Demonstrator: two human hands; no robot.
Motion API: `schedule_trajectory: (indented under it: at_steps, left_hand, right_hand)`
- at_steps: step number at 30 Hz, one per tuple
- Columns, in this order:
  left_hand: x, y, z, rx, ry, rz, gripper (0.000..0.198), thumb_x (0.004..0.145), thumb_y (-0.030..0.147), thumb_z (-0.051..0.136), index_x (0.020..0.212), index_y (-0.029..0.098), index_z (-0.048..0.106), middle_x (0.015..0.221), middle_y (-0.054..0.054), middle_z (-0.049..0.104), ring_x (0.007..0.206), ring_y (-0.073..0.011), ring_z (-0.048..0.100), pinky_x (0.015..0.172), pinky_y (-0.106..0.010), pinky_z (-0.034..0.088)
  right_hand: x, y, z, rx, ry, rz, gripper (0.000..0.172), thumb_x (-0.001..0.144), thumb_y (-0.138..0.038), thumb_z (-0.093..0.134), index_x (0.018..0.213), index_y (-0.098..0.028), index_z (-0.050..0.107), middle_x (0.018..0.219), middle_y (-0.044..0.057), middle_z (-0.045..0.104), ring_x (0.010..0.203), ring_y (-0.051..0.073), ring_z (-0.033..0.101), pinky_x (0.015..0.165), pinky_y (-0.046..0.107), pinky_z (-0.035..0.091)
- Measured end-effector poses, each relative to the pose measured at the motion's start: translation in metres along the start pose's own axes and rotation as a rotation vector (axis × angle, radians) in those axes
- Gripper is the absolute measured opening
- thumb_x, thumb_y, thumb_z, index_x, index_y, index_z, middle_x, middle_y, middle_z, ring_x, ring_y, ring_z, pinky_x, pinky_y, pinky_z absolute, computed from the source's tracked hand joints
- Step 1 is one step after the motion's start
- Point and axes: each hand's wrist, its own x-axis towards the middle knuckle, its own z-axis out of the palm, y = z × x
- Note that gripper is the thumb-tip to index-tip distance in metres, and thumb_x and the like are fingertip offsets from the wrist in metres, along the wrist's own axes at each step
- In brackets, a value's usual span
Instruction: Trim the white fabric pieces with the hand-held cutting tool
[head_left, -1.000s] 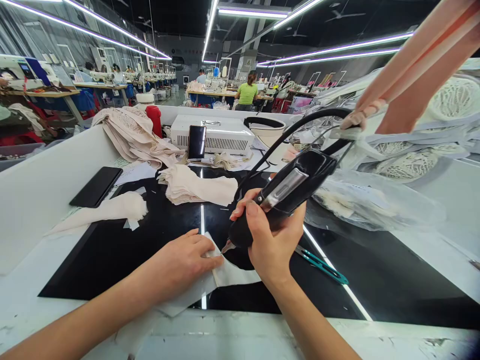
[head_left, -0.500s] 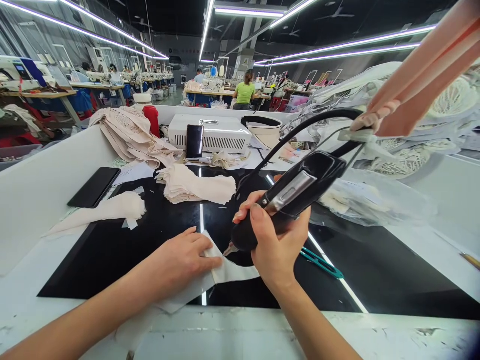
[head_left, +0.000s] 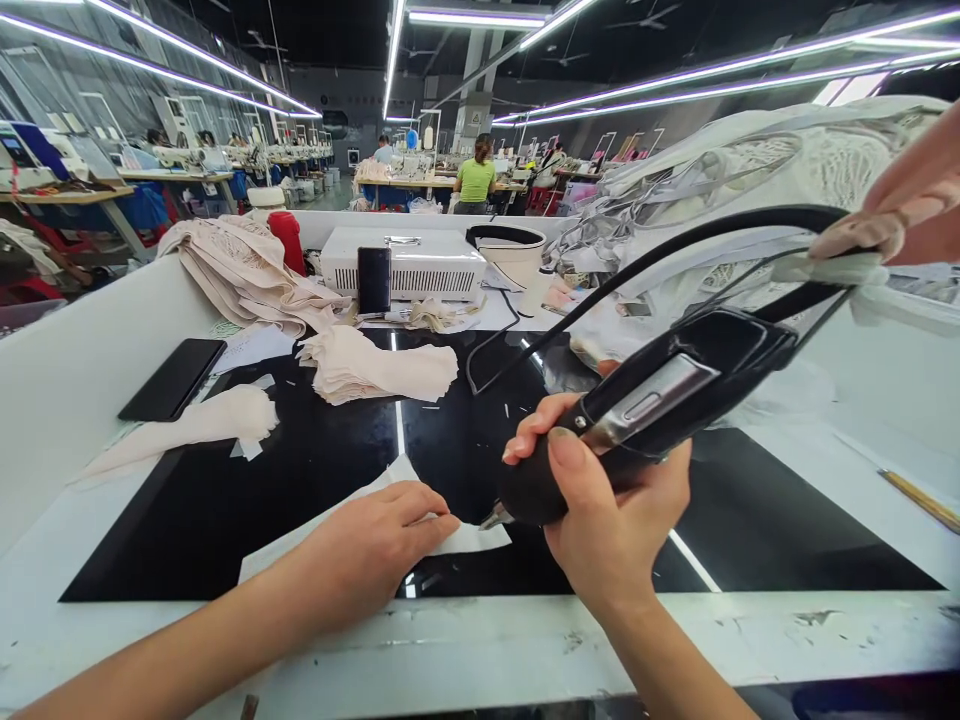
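My right hand is wrapped round a black corded hand tool with a metal plate on its side. The tool is tilted, its narrow metal tip down at the right part of a white fabric piece. My left hand is closed over the middle of that fabric, thumb and forefinger close together, just left of the tip. The fabric lies on a glossy black mat, partly hidden under my left hand and forearm. A peach cloth strip is tied to the tool's cord.
A stack of beige fabric pieces lies beyond my hands. To the left are another fabric bundle and a black tablet-like device. Behind stand a phone, a white vented box and a bin. Fabric heaps rise at right.
My right hand and the tool have moved right, the tip sliding along the fabric. The fabric has turned and flattened under my left hand. The view has shifted slightly.
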Motion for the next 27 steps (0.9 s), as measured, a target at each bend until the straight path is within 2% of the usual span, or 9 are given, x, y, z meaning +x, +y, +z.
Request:
schedule_trajectory:
  at_steps: [5,9,13,17,27]
  left_hand:
    - [-0.001,0.004,0.006,0.007,-0.057,-0.031,0.050,0.086,-0.009,0.046,0.129,0.012,0.060,0.119,-0.011,0.067,0.111,-0.0238,0.064,0.097,-0.035,0.060]
    - [-0.003,0.005,0.006,0.028,-0.103,-0.045,0.061,0.081,-0.013,0.044,0.133,0.014,0.057,0.121,-0.011,0.065,0.114,-0.0251,0.062,0.097,-0.037,0.061]
    - [-0.003,0.006,0.006,0.046,-0.102,-0.040,0.061,0.078,-0.014,0.043,0.130,0.015,0.059,0.122,-0.011,0.064,0.112,-0.0249,0.062,0.093,-0.036,0.061]
    - [-0.001,0.008,0.005,0.044,-0.095,-0.035,0.055,0.082,-0.013,0.043,0.126,0.014,0.060,0.118,-0.010,0.064,0.107,-0.0240,0.062,0.092,-0.035,0.061]
    - [-0.003,0.007,0.009,0.041,-0.058,-0.036,0.061,0.080,-0.013,0.044,0.132,0.016,0.058,0.115,-0.009,0.061,0.103,-0.0234,0.059,0.092,-0.034,0.058]
  right_hand:
    - [-0.005,-0.001,-0.002,0.026,0.011,0.002,0.032,0.084,-0.032,0.083,0.102,-0.028,0.056,0.082,-0.007,0.069,0.057,0.012,0.065,0.051,0.027,0.057]
    - [-0.006,-0.003,-0.002,0.033,0.016,-0.002,0.033,0.083,-0.032,0.084,0.102,-0.029,0.056,0.081,-0.007,0.070,0.056,0.011,0.065,0.051,0.026,0.057]
    - [-0.006,-0.003,-0.003,0.019,0.017,0.012,0.031,0.084,-0.032,0.083,0.102,-0.028,0.057,0.083,-0.007,0.070,0.058,0.011,0.066,0.053,0.027,0.058]
    - [-0.004,-0.001,-0.001,0.028,0.009,0.012,0.031,0.085,-0.033,0.082,0.104,-0.027,0.057,0.083,-0.006,0.069,0.059,0.012,0.065,0.055,0.028,0.058]
    - [-0.003,0.005,0.013,0.088,-0.050,0.031,0.031,0.089,-0.031,0.080,0.108,-0.028,0.056,0.084,-0.007,0.068,0.061,0.011,0.065,0.055,0.026,0.056]
